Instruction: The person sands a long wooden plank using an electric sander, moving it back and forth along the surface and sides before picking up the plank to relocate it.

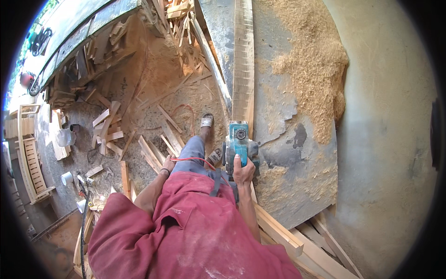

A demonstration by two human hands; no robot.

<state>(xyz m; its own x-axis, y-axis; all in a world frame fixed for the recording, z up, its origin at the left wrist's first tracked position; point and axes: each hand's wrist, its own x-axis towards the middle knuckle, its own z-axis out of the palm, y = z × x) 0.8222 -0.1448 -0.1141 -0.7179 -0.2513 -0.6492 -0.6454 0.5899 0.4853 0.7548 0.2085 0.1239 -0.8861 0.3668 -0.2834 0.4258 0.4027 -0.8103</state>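
My right hand [244, 173] is wrapped round the rear handle of a teal electric planer [239, 135]. The planer sits at the near end of a long rough board [243, 60], which runs away from me along the left side of the grey worktop. A red power cord [193, 159] passes across my thigh from the planer to my left hand [169, 164]. Those fingers are closed on the cord, beside my left leg. The planer's underside is hidden.
Shavings [306, 69] are heaped on the grey worktop [302, 186], beside a plain wall [385, 139]. Planks [278, 228] lie at the near right. Offcuts [109, 125] litter the floor to the left, near a wooden slatted frame [33, 162] and a white cup [67, 178].
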